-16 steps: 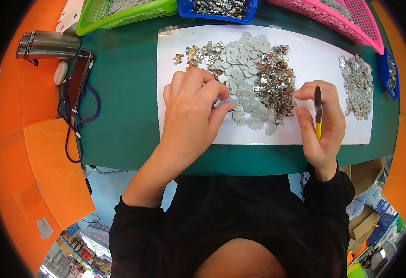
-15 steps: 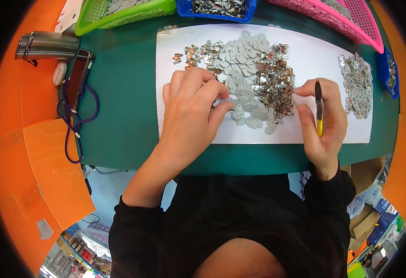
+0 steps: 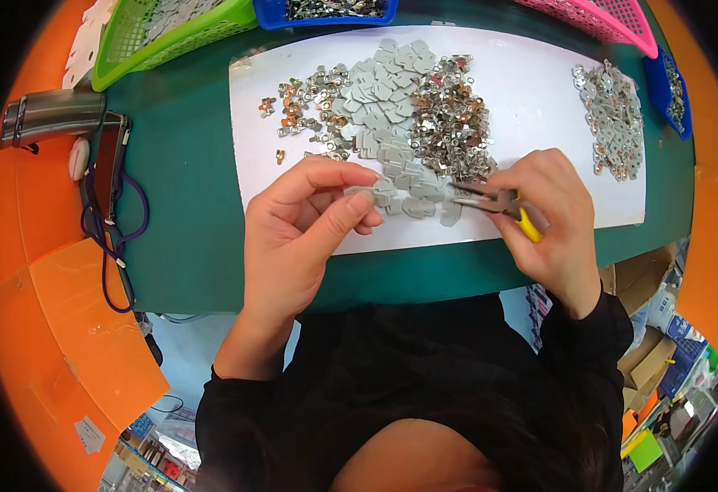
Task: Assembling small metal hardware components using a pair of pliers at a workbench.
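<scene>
A: What lies furthest left?

B: A steel flask [image 3: 59, 117] and a purple cord [image 3: 140, 197], both off the white sheet [image 3: 531, 98], perhaps so they don't mix with the loose parts

A: And the next things along?

B: A green basket [image 3: 178, 49] at the back, then a scattered pile of small metal fittings [image 3: 318, 98], seemingly spread thin so single ones are easy to pick out

A: How is the left hand [image 3: 289, 217] set?

B: Thumb and forefinger are closed on a small grey plate [image 3: 356, 191], a bit blurred, over the near left part of the sheet. A fingertip pinch probably leaves some of it free. Just beyond is the heap of grey plates [image 3: 387, 90], with darker fittings [image 3: 453, 123] to its right

A: The right hand [image 3: 560, 217]?

B: Its fingers are wrapped around yellow-handled pliers [image 3: 504, 202], nose toward the plate, which likely keeps the two facing. Whether the tips grip anything I can't tell

A: Furthest right?

B: A separate heap of silvery parts [image 3: 613, 123], apart from the others, presumably to keep kinds distinct, and beyond it a blue tray [image 3: 656, 82]
</scene>
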